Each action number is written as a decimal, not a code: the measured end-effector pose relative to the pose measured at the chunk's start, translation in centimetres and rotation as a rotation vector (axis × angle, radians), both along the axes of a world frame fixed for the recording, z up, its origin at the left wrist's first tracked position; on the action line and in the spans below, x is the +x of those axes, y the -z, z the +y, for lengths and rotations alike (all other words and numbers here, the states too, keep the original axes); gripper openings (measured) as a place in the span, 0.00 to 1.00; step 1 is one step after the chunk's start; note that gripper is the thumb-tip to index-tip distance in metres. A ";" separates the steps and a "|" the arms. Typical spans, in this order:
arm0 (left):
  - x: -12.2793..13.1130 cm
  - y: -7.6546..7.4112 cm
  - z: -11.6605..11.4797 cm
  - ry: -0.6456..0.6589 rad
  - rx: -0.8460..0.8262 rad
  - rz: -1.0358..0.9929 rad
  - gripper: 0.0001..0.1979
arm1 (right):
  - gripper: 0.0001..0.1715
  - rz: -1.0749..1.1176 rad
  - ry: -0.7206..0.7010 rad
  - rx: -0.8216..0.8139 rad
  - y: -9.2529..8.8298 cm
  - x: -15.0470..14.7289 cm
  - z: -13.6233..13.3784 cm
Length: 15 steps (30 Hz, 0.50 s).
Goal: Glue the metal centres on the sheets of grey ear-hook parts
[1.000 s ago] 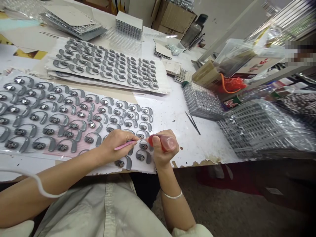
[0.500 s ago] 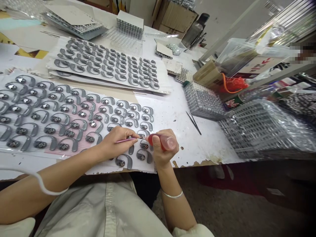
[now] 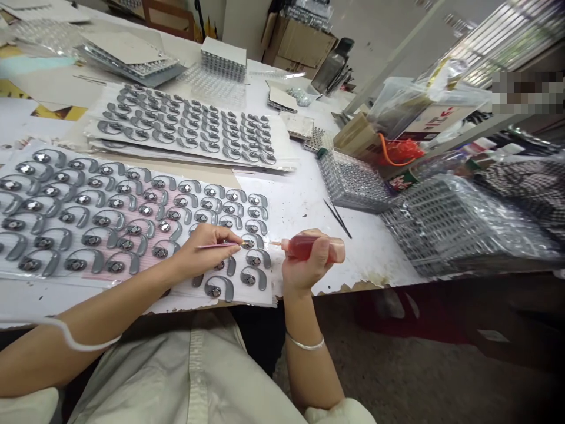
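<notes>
My left hand (image 3: 207,250) comes in from the left and is shut on a thin pink stick (image 3: 218,245). The stick's tip sits just beside a grey ear-hook piece with a shiny round disc (image 3: 248,242). Such pieces lie in rows on a white sheet (image 3: 35,291) under both hands. My right hand (image 3: 309,259) grips a clear squeeze bottle of red liquid (image 3: 302,247) lying on its side, with its thin nozzle (image 3: 276,242) pointing left. That nozzle is in the air, apart from the pieces.
A second sheet of grey pieces (image 3: 185,132) lies further up the bench. To the right are black tweezers (image 3: 338,218) and plastic-wrapped grid trays (image 3: 463,229). Cardboard boxes (image 3: 300,47) stand behind. The bench's front edge (image 3: 353,287) drops to the floor.
My right hand has moved right with the bottle, drawing the nozzle away from the pieces. The bottle now lies flatter. The left hand stays nearly still, and the whole view has shifted slightly.
</notes>
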State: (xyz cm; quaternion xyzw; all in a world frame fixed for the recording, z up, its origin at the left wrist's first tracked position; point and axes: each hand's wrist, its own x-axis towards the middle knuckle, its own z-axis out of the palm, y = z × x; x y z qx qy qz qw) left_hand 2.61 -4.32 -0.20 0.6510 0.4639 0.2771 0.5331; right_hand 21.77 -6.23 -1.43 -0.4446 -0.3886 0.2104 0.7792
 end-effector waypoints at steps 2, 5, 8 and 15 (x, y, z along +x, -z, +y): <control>-0.3 -0.6 0.1 -0.050 -0.027 -0.022 0.11 | 0.16 0.131 -0.027 -0.041 -0.4 0.3 0.2; -0.9 -1.2 0.2 -0.063 0.064 0.015 0.12 | 0.20 0.231 -0.007 -0.061 -0.6 1.0 0.6; -1.6 -2.1 0.0 -0.019 0.458 0.090 0.10 | 0.22 0.308 0.029 -0.085 -0.5 1.9 0.7; -1.9 -8.0 -5.3 0.276 1.434 0.186 0.16 | 0.21 0.310 0.104 -0.130 0.0 2.5 0.0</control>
